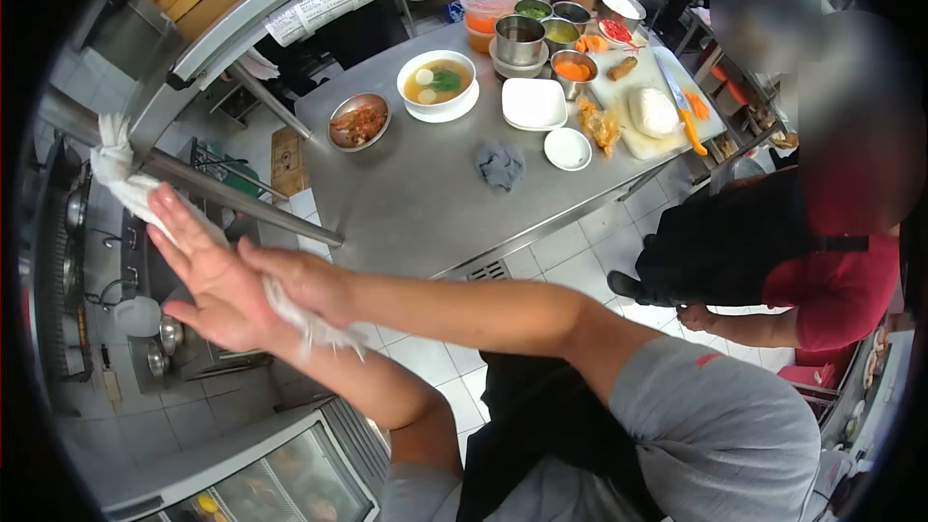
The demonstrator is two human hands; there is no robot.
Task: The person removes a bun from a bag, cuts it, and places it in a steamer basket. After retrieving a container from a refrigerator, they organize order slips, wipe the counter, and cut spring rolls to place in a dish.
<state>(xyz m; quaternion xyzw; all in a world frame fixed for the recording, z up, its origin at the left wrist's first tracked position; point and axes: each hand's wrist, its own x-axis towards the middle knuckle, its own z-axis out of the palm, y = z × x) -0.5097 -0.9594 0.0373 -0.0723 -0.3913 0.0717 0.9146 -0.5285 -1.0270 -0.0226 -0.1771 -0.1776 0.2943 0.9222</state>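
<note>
My left hand [215, 292] is raised at the left with its palm showing and its fingers stretched apart. A white cloth [114, 157] is knotted on the metal rail, runs down behind my left hand, and comes out as a frayed end by my left wrist. Against the back of that hand, my right hand [307, 282] grips the cloth; its fingertips are mostly hidden. On the steel table [406, 203] beyond stand a bowl of soup [440, 83] on a white plate and a metal bowl of reddish food [360, 124].
A grey rag [500, 165], white dishes [534, 103], and several sauce containers [520, 37] occupy the table. A knife [677, 92] lies on the cutting board [633, 142]. A co-worker in a black apron [725, 242] stands at the right. The metal rail [246, 201] crosses the left side.
</note>
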